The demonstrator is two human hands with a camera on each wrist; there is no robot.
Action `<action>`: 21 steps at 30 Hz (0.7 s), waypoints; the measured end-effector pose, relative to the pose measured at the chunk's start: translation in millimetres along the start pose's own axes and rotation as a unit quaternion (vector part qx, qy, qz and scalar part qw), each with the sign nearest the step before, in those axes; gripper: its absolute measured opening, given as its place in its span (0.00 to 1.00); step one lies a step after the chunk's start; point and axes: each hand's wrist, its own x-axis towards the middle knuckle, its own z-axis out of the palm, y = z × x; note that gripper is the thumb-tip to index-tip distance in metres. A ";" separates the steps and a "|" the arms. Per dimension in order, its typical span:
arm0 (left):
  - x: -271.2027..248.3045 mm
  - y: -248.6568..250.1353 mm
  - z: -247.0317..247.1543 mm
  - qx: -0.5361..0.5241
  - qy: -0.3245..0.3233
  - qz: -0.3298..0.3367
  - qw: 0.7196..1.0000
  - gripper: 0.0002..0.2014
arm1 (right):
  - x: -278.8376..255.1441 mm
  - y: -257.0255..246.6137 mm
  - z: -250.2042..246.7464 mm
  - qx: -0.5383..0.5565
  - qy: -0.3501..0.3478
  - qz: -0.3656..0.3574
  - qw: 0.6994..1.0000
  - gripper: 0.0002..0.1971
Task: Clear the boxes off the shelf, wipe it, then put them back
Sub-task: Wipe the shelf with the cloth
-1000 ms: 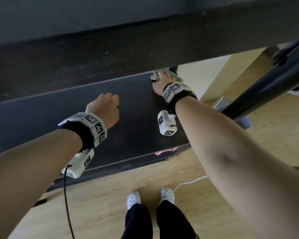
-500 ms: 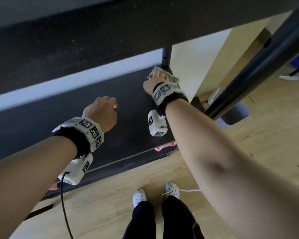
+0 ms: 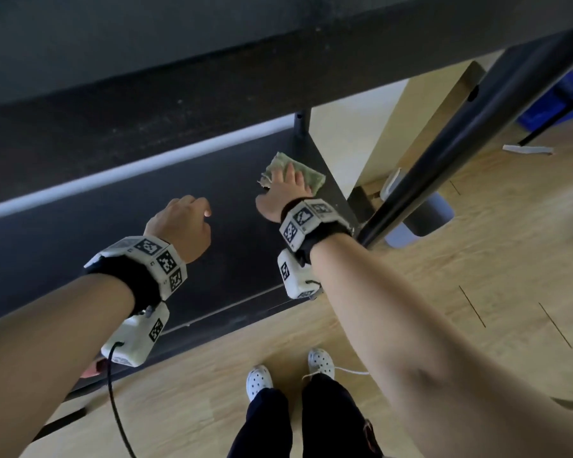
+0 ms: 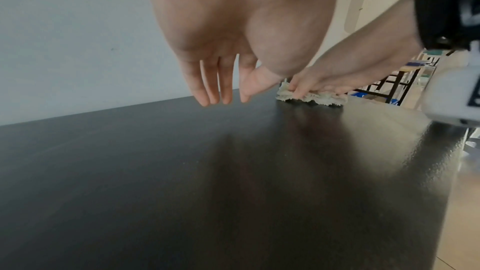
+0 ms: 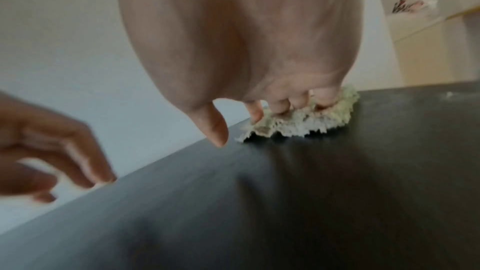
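Observation:
A dark shelf board (image 3: 113, 233) runs across the head view with no boxes on it. My right hand (image 3: 283, 190) presses a pale green cloth (image 3: 306, 175) flat onto the board near its far right corner, fingers straight on top of it. The same cloth (image 5: 298, 122) shows under my fingers in the right wrist view, and also in the left wrist view as the cloth (image 4: 311, 98). My left hand (image 3: 182, 223) hovers over the middle of the board, holding nothing, fingers hanging loose (image 4: 213, 87).
A dark upper shelf (image 3: 212, 71) hangs over the board. A black post (image 3: 444, 143) slants down at the right. Light wood floor (image 3: 477, 276) lies below, with my white shoes (image 3: 260, 380) and a grey bin (image 3: 424, 213) beside the post.
My right hand has slid the cloth back from the far right corner toward me. More of the cloth now shows. The left hand stays over the middle of the board.

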 end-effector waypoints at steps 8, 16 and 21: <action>5.0 4.9 2.3 -0.008 0.007 0.014 1.000 0.17 | 23.1 0.6 -39.1 0.020 -0.002 -0.012 1.000 0.31; 38.5 51.2 4.0 0.010 -0.036 0.174 0.984 0.24 | -46.9 17.9 -5.3 0.185 0.021 -0.053 0.981 0.29; 71.3 86.1 15.6 0.038 -0.154 0.187 0.969 0.26 | -43.3 29.6 5.0 0.157 0.070 -0.068 0.983 0.33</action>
